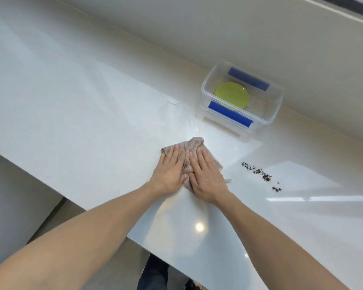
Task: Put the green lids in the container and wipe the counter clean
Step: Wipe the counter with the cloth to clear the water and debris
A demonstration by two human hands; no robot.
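A green lid (232,94) lies flat inside the clear plastic container (205,95), which has blue clip handles and stands near the back wall. In front of it a crumpled beige cloth (194,144), speckled with dark crumbs, lies on the white counter (82,114). My left hand (171,170) and my right hand (206,175) press flat on the cloth side by side, fingers stretched out towards the container. A trail of dark crumbs (260,173) lies on the counter to the right of my hands.
A thin wet smear (176,114) shows on the counter left of the container. The wall (218,28) runs along the back. The counter's front edge (92,212) runs diagonally at lower left, with floor and dark trousers below.
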